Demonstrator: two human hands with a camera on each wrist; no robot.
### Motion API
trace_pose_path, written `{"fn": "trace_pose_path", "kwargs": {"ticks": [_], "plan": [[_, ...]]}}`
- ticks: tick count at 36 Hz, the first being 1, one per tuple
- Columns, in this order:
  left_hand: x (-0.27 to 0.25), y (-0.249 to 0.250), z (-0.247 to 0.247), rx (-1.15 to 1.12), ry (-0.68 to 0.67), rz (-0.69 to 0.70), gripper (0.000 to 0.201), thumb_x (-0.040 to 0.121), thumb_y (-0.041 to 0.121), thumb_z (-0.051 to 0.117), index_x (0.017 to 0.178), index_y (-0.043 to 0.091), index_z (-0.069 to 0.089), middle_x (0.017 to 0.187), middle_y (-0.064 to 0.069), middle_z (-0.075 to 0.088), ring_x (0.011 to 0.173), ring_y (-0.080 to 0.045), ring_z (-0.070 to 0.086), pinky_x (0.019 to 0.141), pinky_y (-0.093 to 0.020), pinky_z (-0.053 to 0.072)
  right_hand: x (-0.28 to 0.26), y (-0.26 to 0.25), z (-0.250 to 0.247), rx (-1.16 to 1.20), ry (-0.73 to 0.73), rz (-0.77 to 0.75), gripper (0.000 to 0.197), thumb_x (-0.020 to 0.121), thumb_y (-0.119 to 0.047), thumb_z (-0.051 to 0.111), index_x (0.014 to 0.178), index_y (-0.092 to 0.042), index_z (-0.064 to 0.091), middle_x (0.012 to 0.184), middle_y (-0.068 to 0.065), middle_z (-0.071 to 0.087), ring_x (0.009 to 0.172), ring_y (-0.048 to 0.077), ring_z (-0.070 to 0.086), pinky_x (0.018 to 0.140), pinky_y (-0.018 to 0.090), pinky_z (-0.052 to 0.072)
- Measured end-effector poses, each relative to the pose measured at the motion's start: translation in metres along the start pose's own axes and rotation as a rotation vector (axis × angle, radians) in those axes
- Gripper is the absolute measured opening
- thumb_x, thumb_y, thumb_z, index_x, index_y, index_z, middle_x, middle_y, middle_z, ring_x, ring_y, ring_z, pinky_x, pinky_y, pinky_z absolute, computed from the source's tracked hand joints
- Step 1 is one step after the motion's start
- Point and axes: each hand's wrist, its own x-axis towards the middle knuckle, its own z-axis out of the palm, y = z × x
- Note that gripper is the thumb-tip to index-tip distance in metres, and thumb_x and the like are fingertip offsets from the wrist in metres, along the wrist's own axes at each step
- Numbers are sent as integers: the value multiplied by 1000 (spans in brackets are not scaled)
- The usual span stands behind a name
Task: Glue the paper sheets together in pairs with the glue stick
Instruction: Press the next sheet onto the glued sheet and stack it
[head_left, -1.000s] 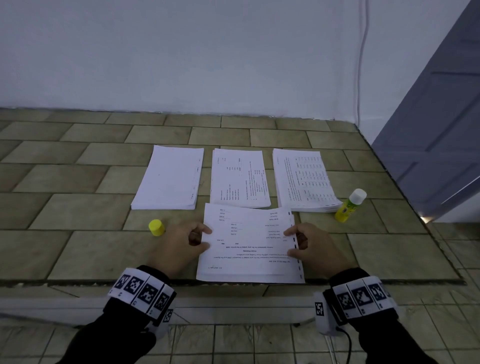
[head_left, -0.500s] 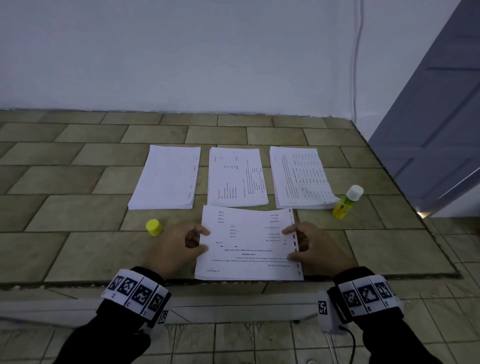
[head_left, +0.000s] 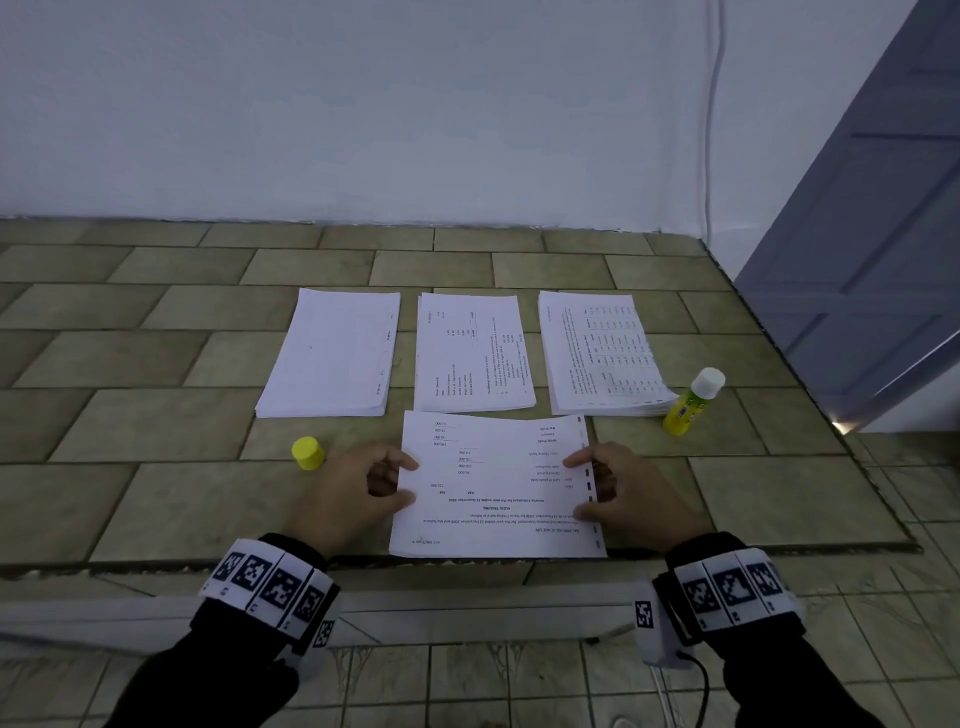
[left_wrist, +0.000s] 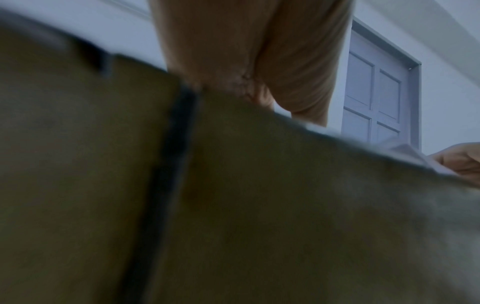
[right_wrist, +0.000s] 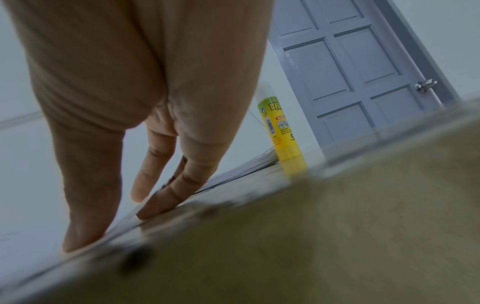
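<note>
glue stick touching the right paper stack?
Cannot tell. In the head view the glue stick stands at the right stack's corner; no gap or contact shows plainly.

Cap (head_left: 307, 453) left, glue stick (head_left: 693, 401) right; bare tiles (head_left: 156, 415) beyond.
</note>
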Motion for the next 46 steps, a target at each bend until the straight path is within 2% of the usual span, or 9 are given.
{"fn": "trace_pose_path", "kwargs": {"ticks": [7, 18, 20, 23, 27, 31, 34, 40, 46], "plan": [[-3, 1, 0, 8, 14, 12, 29, 75, 5, 82, 94, 22, 68, 91, 5, 65, 85, 0, 62, 69, -11, 51, 0, -3, -1, -45, 3, -8, 48, 73, -8, 81, 109, -27, 55, 113, -4, 50, 97, 12, 60, 78, 19, 55], [-5, 4, 0, 186, 2, 96, 35, 79, 13, 79, 95, 37, 60, 104, 17, 52, 87, -2, 59, 72, -4, 45, -1, -7, -1, -115, -6, 0, 48, 74, -10, 79, 109, -29, 54, 114, -1, 49, 98, 13, 59, 78, 17, 55], [-5, 3, 0, 294, 12, 150, 36, 80, 17, 79, 105, 32, 60, 120, 14, 45, 106, -5, 50, 82, -4, 37, 0, -9, 1, -167, -16, 5, 46, 76, -10, 78, 110, -29, 53, 117, 1, 47, 101, 13, 55, 76, 13, 52], [-3, -2, 1, 450, 36, 263, 44, 78, 26, 78, 118, 26, 59, 153, -1, 29, 138, -17, 30, 105, -29, 33, 0, -14, 3, -297, -18, 24, 44, 79, -17, 76, 117, -26, 57, 129, 0, 41, 120, 16, 41, 94, 16, 43], [2, 1, 15, 500, 63, 347, 55, 86, 50, 46, 130, 18, 54, 158, -9, 26, 147, -25, 22, 114, -49, 31, -3, -23, 3, -453, -25, 58, 44, 82, -25, 73, 123, -29, 57, 146, -1, 32, 134, 21, 23, 109, 29, 26], [5, 2, 35, 627, -25, 217, 87, 87, 70, 4, 154, 18, 22, 164, 0, -6, 150, -14, -12, 121, -46, -2, -5, -31, 3, -524, -18, 64, 45, 82, -29, 71, 124, -31, 55, 151, -2, 27, 135, 23, 22, 111, 31, 25], [7, -5, 44, 750, -9, 213, 92, 87, 68, -15, 156, 13, 14, 164, -3, -5, 150, -17, -9, 120, -50, -3, -8, -34, 3, -566, -22, 72, 44, 85, -30, 68, 126, -32, 53, 153, -2, 23, 136, 24, 21, 111, 35, 28], [8, -12, 50, 809, 36, 214, 79, 98, 57, -2, 151, 7, 30, 161, -8, 19, 149, -23, 17, 118, -56, 12, -8, -54, 31, -565, 66, -60, 42, 98, -39, 44, 137, -25, 41, 160, 1, 13, 149, 18, 3, 121, 43, 9], [10, -18, 52, 866, 82, 258, 71, 102, 49, 7, 147, 4, 38, 157, -12, 31, 144, -25, 30, 113, -50, 9, 10, -74, 90, -614, -122, -205, 94, 82, -67, -18, 154, -16, 13, 162, 2, -6, 149, 18, -7, 119, 56, 3]]}}
